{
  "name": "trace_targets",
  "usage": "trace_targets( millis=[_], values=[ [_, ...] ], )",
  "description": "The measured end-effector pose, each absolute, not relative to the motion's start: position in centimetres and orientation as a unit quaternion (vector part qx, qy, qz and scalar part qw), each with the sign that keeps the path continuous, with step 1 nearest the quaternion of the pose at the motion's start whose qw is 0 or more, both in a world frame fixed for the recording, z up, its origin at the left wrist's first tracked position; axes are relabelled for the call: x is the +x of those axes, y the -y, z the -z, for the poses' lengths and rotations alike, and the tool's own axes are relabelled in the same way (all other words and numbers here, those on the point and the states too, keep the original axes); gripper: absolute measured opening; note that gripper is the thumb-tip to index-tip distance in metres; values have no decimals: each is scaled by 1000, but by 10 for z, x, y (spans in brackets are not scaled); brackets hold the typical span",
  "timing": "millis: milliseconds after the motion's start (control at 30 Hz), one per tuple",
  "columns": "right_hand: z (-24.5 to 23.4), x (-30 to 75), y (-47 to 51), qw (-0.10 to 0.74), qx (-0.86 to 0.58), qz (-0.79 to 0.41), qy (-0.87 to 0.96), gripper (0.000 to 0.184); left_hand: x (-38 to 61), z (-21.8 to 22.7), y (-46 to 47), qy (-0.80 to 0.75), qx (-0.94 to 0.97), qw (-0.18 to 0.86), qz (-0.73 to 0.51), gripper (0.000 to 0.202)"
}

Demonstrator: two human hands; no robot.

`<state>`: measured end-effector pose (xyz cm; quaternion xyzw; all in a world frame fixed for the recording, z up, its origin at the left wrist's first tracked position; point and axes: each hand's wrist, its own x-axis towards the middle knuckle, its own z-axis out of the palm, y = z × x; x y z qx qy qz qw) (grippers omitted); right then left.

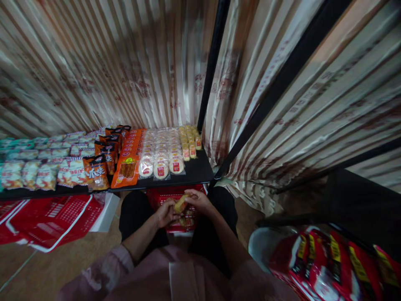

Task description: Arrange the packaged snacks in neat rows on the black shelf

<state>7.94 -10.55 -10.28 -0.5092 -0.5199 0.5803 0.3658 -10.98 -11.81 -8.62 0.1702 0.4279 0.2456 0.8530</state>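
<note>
Packet [181, 204], yellow, sits over red basket [163, 192], near side of black shelf [205, 167]; left hand [166, 213] and right hand [199, 201] pinch its opposite ends. Step looks like in-hand handling; next move likely calls for one hand easing off, other gripping lightly.

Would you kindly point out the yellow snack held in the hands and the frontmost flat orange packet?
Yellow snack [181, 204]: head view, middle of its visible side.
Orange packet [128, 170]: head view, brown picture on its front.
</note>
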Motion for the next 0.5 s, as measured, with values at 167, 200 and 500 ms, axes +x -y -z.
trace_targets(
  millis=[167,200,500],
  values=[
    [86,87,101,344,-551,-518,557,40,-100,81,115,-429,255,816,-293,27],
    [80,88,100,331,-559,-500,573,40,-99,80,114,-431,260,813,-293,25],
    [38,88,93,304,-602,-336,657,32,-81,55,109,-436,353,769,-306,39]
  ],
)
